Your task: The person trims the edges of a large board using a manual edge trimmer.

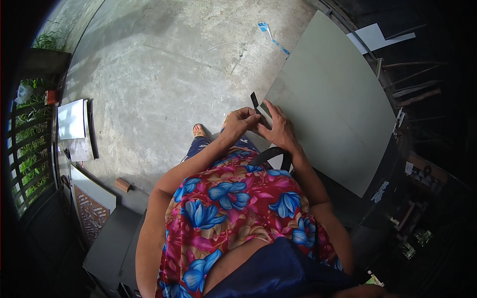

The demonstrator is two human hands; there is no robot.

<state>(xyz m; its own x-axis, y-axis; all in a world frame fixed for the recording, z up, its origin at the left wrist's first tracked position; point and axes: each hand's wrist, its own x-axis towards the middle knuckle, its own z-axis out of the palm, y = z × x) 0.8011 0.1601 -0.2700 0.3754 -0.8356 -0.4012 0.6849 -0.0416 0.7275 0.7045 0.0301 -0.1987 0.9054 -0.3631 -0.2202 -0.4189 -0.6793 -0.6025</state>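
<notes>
Your handling looks partway through. The black strip (pixel 254 101) is in your fingers beside the large grey panel (pixel 335 102), and its upper end sticks out free, touching nothing. I see no matching strip along the far stretch of the panel's left edge. Whether any of it is fixed behind your fingers is hidden, so you seem to have that free part left to deal with, at least.

Your left hand (pixel 240 122) is narrow, thumb and fingertips pinched on the strip, whose free end points out toward 12 o'clock and lies at 1 o'clock from that hand. Your right hand (pixel 282 132) is partly spread at the panel's edge, thumb near your left fingertips; I cannot tell whether it grips anything. From it, the strip's free end is near 11 o'clock, while most of the panel lies toward 2 o'clock.

A black loop (pixel 286 161) hangs near your lap, at 6 o'clock from your right hand; whether it joins the strip is unclear. Well apart on the floor (pixel 159 74), a wooden block (pixel 122 185) lies toward 8 o'clock.
</notes>
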